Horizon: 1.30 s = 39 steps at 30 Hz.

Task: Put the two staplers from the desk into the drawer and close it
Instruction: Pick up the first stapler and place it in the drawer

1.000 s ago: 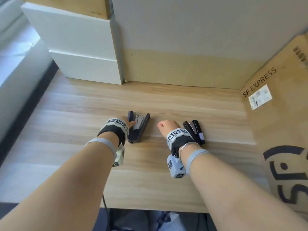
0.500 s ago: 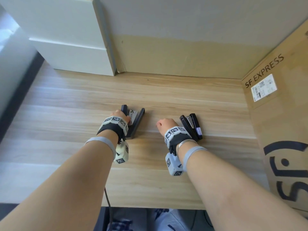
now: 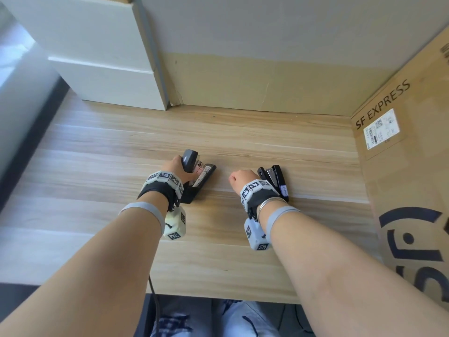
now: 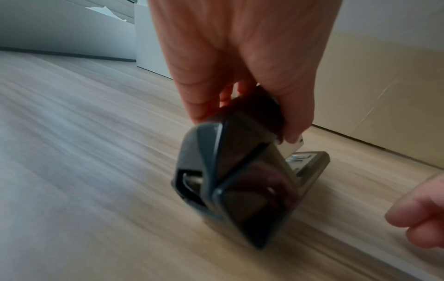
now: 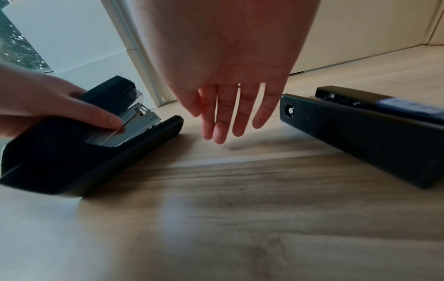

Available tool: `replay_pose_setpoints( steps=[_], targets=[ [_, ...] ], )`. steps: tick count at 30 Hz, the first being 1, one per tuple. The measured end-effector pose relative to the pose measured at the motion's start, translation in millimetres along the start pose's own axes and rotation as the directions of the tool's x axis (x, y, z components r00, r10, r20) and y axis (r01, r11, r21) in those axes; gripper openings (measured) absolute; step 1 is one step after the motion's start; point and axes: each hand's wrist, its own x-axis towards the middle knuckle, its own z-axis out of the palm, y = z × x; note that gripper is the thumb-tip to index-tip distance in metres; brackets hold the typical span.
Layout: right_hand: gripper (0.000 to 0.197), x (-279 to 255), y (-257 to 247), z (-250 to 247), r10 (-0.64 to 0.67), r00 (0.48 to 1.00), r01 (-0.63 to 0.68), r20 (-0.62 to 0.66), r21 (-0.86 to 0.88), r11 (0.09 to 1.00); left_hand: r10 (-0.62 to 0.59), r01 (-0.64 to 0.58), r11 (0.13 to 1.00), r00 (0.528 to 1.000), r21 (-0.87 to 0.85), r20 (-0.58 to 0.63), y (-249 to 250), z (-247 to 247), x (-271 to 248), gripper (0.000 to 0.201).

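Note:
Two black staplers lie on the wooden desk. The left stapler stands hinged apart, its base on the desk. My left hand grips its raised top arm, thumb on the metal magazine. The right stapler lies untouched just right of my right hand. That hand hovers between the two staplers, fingers pointing down at the desk and holding nothing. No drawer is in view.
White boxes stand stacked at the back left. A cardboard panel closes the back, and a large SF EXPRESS carton walls off the right side. The desk's front edge lies near my body.
My left hand has closed round the left stapler's top arm and tipped it upward, off its side. The right hand and right stapler have stayed put.

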Motion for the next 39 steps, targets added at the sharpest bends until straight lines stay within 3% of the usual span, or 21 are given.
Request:
replay_pose_setpoints(
  steps=[5,11,21,29,39],
  targets=[
    [0.036,-3.9,6.1,6.7,-0.05,0.998,0.052,0.031,-0.053,0.997,-0.003,-0.001,0.996,0.999,-0.089,-0.035,11.4,14.7,-8.0,0.053],
    [0.035,-11.3,7.2,9.3,-0.107,0.994,0.11,0.028,-0.117,0.987,0.028,-0.031,0.999,0.996,-0.037,-0.087,15.5,22.3,-19.4,0.039],
    [0.036,-28.6,-30.9,16.5,-0.157,0.986,0.15,-0.048,-0.128,0.98,0.083,-0.096,0.994,0.968,-0.045,-0.235,-28.1,-3.4,-48.2,0.034],
    [0.034,-69.2,-101.8,59.2,-0.21,0.97,0.194,-0.122,-0.13,0.972,0.037,-0.062,0.995,0.961,-0.084,-0.275,-111.6,-35.0,-99.8,0.037],
    [0.037,-108.8,-192.1,134.3,-0.265,0.958,0.241,-0.107,-0.194,0.951,-0.151,0.066,0.966,0.927,-0.249,-0.342,-264.4,-43.4,-176.8,0.031]
  ],
)
